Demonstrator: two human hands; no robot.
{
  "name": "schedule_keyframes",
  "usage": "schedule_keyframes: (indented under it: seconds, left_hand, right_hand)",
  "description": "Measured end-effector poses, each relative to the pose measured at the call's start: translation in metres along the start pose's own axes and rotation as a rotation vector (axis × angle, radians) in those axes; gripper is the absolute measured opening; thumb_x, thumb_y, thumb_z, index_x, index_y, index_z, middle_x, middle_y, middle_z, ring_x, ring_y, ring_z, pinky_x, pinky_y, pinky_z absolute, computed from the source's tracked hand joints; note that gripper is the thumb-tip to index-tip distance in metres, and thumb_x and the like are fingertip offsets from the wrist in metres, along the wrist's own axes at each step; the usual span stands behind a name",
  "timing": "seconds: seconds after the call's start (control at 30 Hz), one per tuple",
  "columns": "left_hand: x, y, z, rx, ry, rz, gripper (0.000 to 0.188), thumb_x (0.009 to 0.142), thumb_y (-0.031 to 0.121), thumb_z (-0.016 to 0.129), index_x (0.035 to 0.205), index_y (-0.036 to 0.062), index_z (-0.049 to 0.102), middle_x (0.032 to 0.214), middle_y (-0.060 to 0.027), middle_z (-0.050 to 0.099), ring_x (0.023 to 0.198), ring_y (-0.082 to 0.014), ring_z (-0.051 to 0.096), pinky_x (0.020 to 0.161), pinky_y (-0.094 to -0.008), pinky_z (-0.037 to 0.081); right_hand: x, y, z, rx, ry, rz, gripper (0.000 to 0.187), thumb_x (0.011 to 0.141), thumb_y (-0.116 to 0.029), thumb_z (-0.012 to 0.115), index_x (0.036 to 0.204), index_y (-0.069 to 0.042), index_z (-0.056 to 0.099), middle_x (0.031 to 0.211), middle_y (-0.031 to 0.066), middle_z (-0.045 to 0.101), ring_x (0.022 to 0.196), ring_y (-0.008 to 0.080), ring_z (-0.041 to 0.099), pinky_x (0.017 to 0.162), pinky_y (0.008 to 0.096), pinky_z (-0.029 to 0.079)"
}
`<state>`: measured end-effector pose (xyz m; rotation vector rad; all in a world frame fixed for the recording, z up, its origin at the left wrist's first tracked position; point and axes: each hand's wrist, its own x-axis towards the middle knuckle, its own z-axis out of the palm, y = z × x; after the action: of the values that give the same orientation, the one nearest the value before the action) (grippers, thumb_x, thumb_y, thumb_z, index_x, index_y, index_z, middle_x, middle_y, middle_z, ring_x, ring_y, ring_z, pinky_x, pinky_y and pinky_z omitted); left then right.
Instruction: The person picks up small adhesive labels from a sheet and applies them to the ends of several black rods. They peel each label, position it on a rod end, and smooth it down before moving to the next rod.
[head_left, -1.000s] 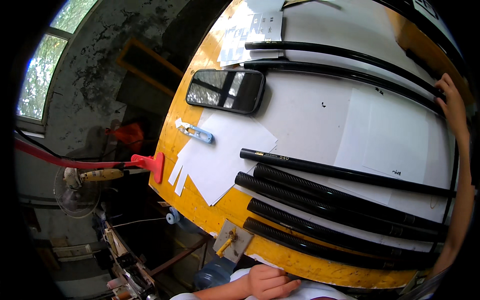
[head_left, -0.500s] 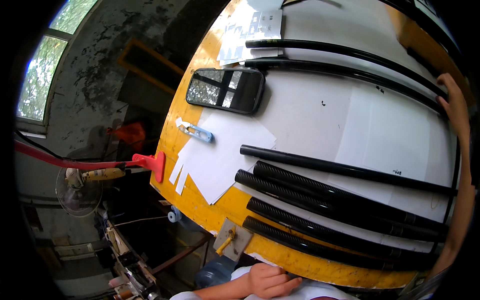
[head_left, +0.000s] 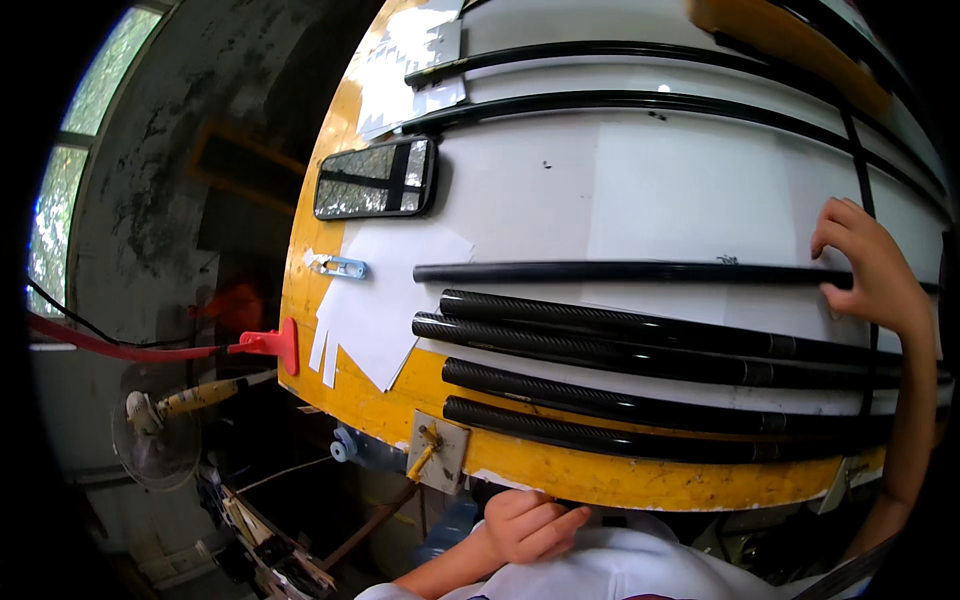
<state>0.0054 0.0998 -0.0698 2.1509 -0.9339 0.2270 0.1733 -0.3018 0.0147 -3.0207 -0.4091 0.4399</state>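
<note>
Over the right part of a single smooth black tube (head_left: 600, 272), my right hand (head_left: 875, 262) is open. Its thumb and fingers are spread to either side of the tube; I cannot tell whether they touch it. Nearer to me, several black tubes with a woven pattern (head_left: 620, 323) lie side by side. My left hand (head_left: 528, 525) is curled into a loose fist in front of my body, below the table's near edge. Nothing shows in it. Two long glossy black tubes (head_left: 620, 100) lie farther back.
A dark phone (head_left: 375, 180) and light-blue thread snips (head_left: 342, 267) lie on the left part of the yellow table (head_left: 560, 487), by white paper sheets (head_left: 385, 330). A red clamp (head_left: 285, 345) grips the left edge. Below stand a fan (head_left: 160, 435) and a metal clamp plate (head_left: 437, 450).
My right hand has left the far glossy tubes and come nearer, over the single smooth tube. The whole view has shifted, while my left hand stays curled by my body.
</note>
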Motion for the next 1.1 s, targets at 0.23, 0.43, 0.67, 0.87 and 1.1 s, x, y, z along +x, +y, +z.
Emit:
schedule_keyframes:
  seconds: [0.23, 0.43, 0.67, 0.87, 1.1]
  left_hand:
    - [0.001, 0.006, -0.004, 0.020, -0.042, -0.020, 0.032, 0.059, 0.001, 0.064, 0.090, 0.0036, 0.070, 0.068, -0.0020, 0.058, 0.059, -0.0176, 0.055, 0.054, -0.0258, 0.045]
    - [-0.001, 0.009, -0.005, 0.044, -0.072, -0.026, 0.034, 0.057, 0.002, 0.066, 0.092, 0.0040, 0.069, 0.070, -0.0030, 0.060, 0.062, -0.0188, 0.058, 0.053, -0.0275, 0.045]
    - [0.012, 0.018, -0.015, 0.015, -0.053, 0.000, 0.031, 0.058, -0.001, 0.065, 0.089, 0.0030, 0.069, 0.071, -0.0039, 0.060, 0.062, -0.0205, 0.057, 0.055, -0.0284, 0.047]
    - [0.033, 0.060, -0.062, -0.492, 0.274, -0.116, 0.003, 0.078, 0.010, 0.064, 0.080, 0.0080, 0.063, 0.073, -0.0021, 0.055, 0.067, -0.0175, 0.052, 0.056, -0.0301, 0.043]
    - [-0.008, 0.077, -0.141, -1.786, 0.866, 1.005, 0.080, 0.063, 0.079, 0.064, 0.087, 0.0029, 0.063, 0.074, -0.0031, 0.060, 0.056, -0.0161, 0.053, 0.050, -0.0246, 0.043]
  right_hand:
    - [0.031, 0.041, 0.010, -0.179, 0.508, -0.071, 0.036, 0.069, -0.002, 0.070, 0.099, -0.007, 0.051, 0.102, 0.0070, 0.051, 0.092, 0.0245, 0.057, 0.079, 0.0362, 0.048]
    - [0.066, 0.080, 0.018, -0.290, 0.703, 0.123, 0.035, 0.078, -0.007, 0.070, 0.106, -0.010, 0.049, 0.106, 0.0046, 0.055, 0.091, 0.0284, 0.061, 0.075, 0.0399, 0.051]
    - [0.045, 0.080, 0.025, -0.277, 0.700, 0.100, 0.017, 0.087, -0.015, 0.064, 0.097, -0.006, 0.053, 0.085, 0.0062, 0.060, 0.074, 0.0234, 0.061, 0.066, 0.0365, 0.049]
    - [-0.020, 0.041, 0.000, -0.258, 0.480, 0.311, 0.012, 0.091, -0.016, 0.058, 0.096, -0.006, 0.055, 0.074, 0.0037, 0.056, 0.071, 0.0101, 0.058, 0.069, 0.0262, 0.048]
    - [-0.103, 0.001, 0.024, 0.108, 0.516, 0.204, 0.013, 0.089, -0.018, 0.060, 0.089, -0.005, 0.058, 0.071, 0.0084, 0.060, 0.064, 0.0209, 0.057, 0.061, 0.0322, 0.044]
